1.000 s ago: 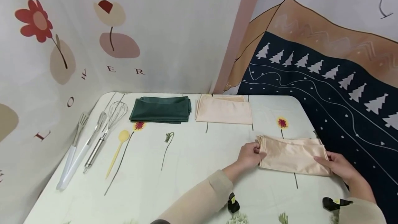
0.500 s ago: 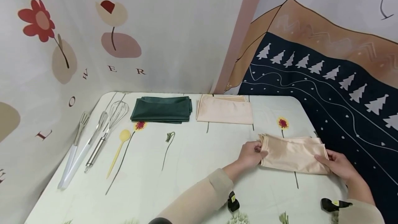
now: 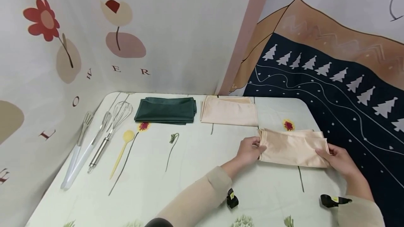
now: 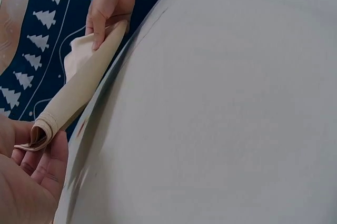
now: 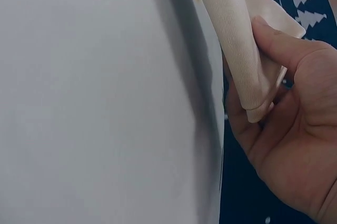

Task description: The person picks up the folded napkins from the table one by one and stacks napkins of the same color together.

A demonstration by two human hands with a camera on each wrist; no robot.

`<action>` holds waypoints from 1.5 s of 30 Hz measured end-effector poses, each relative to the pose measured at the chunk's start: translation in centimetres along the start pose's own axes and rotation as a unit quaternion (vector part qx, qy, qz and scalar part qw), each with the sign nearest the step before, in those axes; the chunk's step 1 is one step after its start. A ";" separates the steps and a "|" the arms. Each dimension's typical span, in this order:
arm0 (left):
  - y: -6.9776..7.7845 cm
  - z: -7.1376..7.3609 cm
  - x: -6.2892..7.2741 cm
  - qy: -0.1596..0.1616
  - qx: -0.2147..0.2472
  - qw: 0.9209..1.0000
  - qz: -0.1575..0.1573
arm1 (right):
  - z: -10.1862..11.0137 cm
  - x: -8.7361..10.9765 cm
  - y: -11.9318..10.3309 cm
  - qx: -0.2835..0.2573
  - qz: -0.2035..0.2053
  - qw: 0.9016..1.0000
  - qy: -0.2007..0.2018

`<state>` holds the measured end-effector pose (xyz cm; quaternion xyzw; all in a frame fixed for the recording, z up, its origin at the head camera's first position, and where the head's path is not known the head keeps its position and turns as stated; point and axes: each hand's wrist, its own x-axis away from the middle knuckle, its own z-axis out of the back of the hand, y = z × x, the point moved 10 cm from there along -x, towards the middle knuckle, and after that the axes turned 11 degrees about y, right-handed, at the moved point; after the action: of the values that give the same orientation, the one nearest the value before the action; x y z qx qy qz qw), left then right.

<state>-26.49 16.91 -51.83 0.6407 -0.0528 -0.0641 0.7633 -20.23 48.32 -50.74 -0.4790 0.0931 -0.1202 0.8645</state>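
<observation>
A folded beige satin cloth [image 3: 291,150] is held up between both hands above the right part of the table. My left hand [image 3: 248,150] pinches its left end, thumb on the near face and fingers behind. At the other end my right hand [image 3: 341,158] grips the cloth with its thumb in front. In the left wrist view the layered end of the cloth [image 4: 45,129] lies between thumb and fingers of the left hand [image 4: 31,182]. The right wrist view has the right hand [image 5: 295,124] curled round the folded end of the cloth [image 5: 234,40].
At the back lie a folded dark green cloth [image 3: 165,110] and a folded pale pink cloth [image 3: 229,112]. Along the left edge are a fork [image 3: 80,139], a white-handled utensil [image 3: 89,146], a whisk [image 3: 105,143] and a yellow spoon [image 3: 122,151]. The table [image 3: 202,171] has a flower-print cover.
Both hands have moved slightly away from the person and to the left with the beige cloth, keeping hold of its ends. The camera view has shifted a little.
</observation>
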 end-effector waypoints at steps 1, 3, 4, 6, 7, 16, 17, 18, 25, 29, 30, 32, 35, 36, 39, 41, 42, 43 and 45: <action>0.1 0.3 -0.2 0.002 0.002 1.000 -0.002 | -0.2 -0.2 -0.3 -0.004 0.002 1.000 0.001; 0.3 0.9 -0.5 0.007 0.004 1.000 -0.005 | -0.5 -0.7 -0.8 -0.005 0.007 1.000 0.002; 0.3 1.2 -0.7 0.010 0.004 1.000 -0.006 | -0.7 -0.9 -1.0 -0.003 0.009 1.000 0.001; 0.4 1.8 -1.1 0.018 0.003 1.000 -0.010 | -1.1 -1.3 -1.4 0.003 0.012 1.000 0.004; 0.4 2.0 -1.3 0.021 0.002 1.000 -0.010 | -1.3 -1.5 -1.6 0.007 0.013 1.000 0.004; 0.3 4.3 -2.9 0.040 -0.007 0.999 -0.009 | -3.1 -3.3 -2.9 -0.002 0.017 1.000 0.007; 0.3 4.6 -3.1 0.043 -0.009 0.999 -0.009 | -3.3 -3.4 -3.0 0.000 0.017 1.000 0.006; 0.3 4.9 -3.2 0.045 -0.011 0.999 -0.008 | -3.5 -3.6 -3.1 0.002 0.018 1.000 0.006; 0.2 6.7 -4.2 0.059 -0.026 0.998 -0.002 | -5.3 -4.5 -3.9 -0.030 0.009 0.999 -0.002; 0.3 8.0 -5.1 0.069 -0.039 0.997 -0.013 | -6.5 -5.0 -4.5 -0.041 0.013 0.999 -0.010; 0.4 8.4 -5.3 0.072 -0.042 0.996 -0.016 | -6.7 -5.1 -4.7 -0.043 0.016 0.999 -0.010; 0.5 9.0 -5.6 0.076 -0.045 0.996 -0.017 | -7.1 -5.4 -4.9 -0.045 0.021 0.999 -0.014; 0.6 9.7 -5.9 0.078 -0.051 0.996 -0.017 | -7.7 -5.8 -5.2 -0.054 0.022 0.998 -0.018; 0.5 9.8 -6.0 0.078 -0.054 0.995 -0.016 | -7.9 -5.9 -5.3 -0.054 0.023 0.998 -0.018; 0.1 10.4 -6.4 0.084 -0.065 0.994 -0.010 | -8.6 -6.3 -5.7 -0.049 0.025 0.998 -0.022; -0.1 11.0 -6.7 0.090 -0.068 0.994 -0.004 | -9.0 -6.6 -6.0 -0.043 0.027 0.998 -0.024; -0.2 11.3 -6.9 0.094 -0.069 0.993 -0.003 | -9.3 -6.8 -6.2 -0.039 0.029 0.999 -0.024; -0.3 11.6 -7.1 0.097 -0.067 0.993 -0.001 | -9.5 -7.0 -6.5 -0.037 0.029 0.999 -0.024; -0.2 12.3 -7.4 0.100 -0.061 0.993 0.003 | -10.0 -7.4 -6.9 -0.035 0.030 0.999 -0.023</action>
<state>-35.80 6.18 -49.94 0.5956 0.0258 -0.0006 0.8029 -30.88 38.93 -49.79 -0.5086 0.0918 -0.0805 0.8523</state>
